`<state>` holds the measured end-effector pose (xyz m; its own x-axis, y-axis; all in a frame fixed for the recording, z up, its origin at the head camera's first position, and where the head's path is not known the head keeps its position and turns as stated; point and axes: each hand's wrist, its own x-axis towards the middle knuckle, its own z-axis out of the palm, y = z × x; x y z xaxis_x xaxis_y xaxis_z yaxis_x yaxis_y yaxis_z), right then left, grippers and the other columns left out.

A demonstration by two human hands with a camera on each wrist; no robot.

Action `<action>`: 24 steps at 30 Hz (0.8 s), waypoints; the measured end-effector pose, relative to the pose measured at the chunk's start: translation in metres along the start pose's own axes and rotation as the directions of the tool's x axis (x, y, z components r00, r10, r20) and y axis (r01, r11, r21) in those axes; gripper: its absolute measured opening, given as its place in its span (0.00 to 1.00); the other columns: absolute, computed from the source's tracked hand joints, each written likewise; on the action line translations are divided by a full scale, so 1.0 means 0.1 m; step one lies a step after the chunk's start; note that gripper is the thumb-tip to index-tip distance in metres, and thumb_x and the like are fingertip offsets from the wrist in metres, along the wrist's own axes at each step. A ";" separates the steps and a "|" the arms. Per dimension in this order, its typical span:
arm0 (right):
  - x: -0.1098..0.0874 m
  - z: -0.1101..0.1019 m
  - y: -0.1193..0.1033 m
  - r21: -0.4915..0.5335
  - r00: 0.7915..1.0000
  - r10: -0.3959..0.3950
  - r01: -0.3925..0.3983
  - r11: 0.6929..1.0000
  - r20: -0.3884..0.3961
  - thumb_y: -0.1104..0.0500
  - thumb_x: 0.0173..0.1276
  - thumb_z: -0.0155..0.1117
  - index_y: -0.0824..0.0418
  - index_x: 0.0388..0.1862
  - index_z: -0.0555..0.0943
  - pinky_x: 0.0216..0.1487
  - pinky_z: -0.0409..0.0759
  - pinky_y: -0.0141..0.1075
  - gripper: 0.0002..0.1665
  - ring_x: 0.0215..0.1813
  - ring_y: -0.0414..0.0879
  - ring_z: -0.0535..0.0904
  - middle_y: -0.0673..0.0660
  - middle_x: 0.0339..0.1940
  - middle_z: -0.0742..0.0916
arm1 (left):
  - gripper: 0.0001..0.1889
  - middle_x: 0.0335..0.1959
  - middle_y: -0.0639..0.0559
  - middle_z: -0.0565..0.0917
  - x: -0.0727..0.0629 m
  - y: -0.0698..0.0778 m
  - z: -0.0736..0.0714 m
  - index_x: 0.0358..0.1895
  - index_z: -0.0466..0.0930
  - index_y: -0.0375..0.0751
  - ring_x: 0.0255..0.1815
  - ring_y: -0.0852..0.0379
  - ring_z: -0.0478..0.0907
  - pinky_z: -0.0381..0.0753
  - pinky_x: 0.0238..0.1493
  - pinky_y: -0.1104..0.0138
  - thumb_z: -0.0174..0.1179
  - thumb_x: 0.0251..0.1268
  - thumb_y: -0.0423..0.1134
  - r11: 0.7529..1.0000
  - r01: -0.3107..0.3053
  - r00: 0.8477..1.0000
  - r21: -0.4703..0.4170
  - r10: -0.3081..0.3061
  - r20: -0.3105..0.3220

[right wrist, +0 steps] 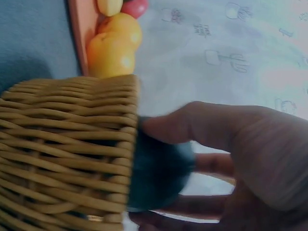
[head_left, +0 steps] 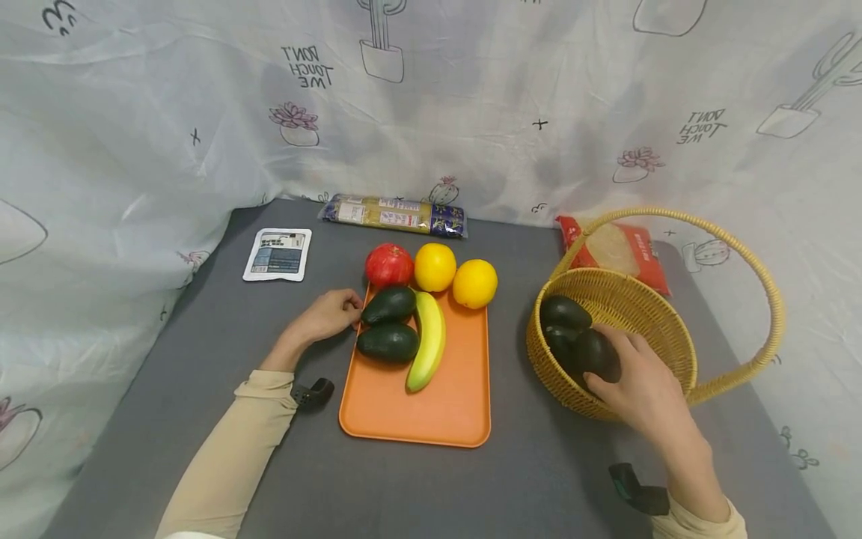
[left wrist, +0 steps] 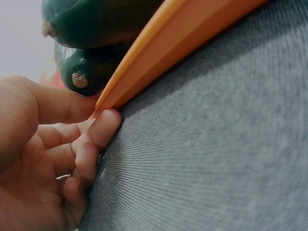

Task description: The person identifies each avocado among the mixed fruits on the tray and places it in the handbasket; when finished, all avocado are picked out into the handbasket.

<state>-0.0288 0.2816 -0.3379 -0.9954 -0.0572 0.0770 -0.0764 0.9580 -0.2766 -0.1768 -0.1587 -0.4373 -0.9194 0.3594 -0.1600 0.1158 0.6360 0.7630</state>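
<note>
My left hand [head_left: 330,313] pinches the left rim of an orange tray [head_left: 417,412] between thumb and fingers, as the left wrist view shows up close. Two dark avocados [head_left: 387,343] lie on the tray beside a banana [head_left: 431,340]. A pomegranate [head_left: 389,266] and two oranges [head_left: 474,284] sit at its far end. On the right, my right hand [head_left: 640,382] grips a dark avocado [head_left: 595,355] at the wicker basket [head_left: 663,329]; in the right wrist view the basket wall hides part of this fruit. More avocados [head_left: 566,313] lie in the basket's left side.
The basket's tall handle [head_left: 771,299] arches over to the right. Behind the basket lies a red bag [head_left: 622,254]. A pack of pasta [head_left: 397,215] lies along the back edge, and a white packet [head_left: 277,254] rests at the back left. A printed curtain [head_left: 471,112] hangs behind.
</note>
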 end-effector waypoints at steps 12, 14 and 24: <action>0.18 0.13 0.07 -0.011 0.973 -0.074 0.078 0.997 0.218 0.57 0.56 0.73 0.65 0.63 0.73 0.48 0.77 0.58 0.36 0.52 0.65 0.81 0.69 0.53 0.83 | 0.08 0.25 0.46 0.85 0.00 0.00 0.01 0.40 0.79 0.32 0.26 0.58 0.77 0.69 0.35 0.67 0.54 0.64 0.34 1.000 -0.008 1.000 -0.008 0.008 0.000; 0.20 0.15 0.09 0.000 0.973 -0.069 0.071 0.997 0.221 0.56 0.57 0.72 0.64 0.61 0.73 0.47 0.78 0.57 0.33 0.50 0.64 0.82 0.68 0.51 0.85 | 0.08 0.25 0.46 0.85 0.00 -0.01 0.02 0.40 0.79 0.32 0.26 0.59 0.77 0.69 0.35 0.67 0.54 0.64 0.34 1.000 -0.008 1.000 -0.005 0.008 0.000; 0.22 0.15 0.05 -0.005 0.978 -0.054 0.056 0.998 0.202 0.55 0.60 0.70 0.63 0.61 0.73 0.44 0.78 0.57 0.31 0.47 0.62 0.83 0.67 0.50 0.85 | 0.08 0.25 0.46 0.85 -0.01 0.01 0.00 0.40 0.78 0.31 0.26 0.59 0.77 0.69 0.35 0.67 0.54 0.62 0.33 1.000 -0.005 1.000 -0.007 0.005 -0.008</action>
<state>-0.0522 0.2810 -0.3517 -0.9809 -0.1644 -0.1038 -0.1317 0.9546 -0.2672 -0.1760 -0.1585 -0.4366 -0.9218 0.3569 -0.1512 0.1179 0.6297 0.7678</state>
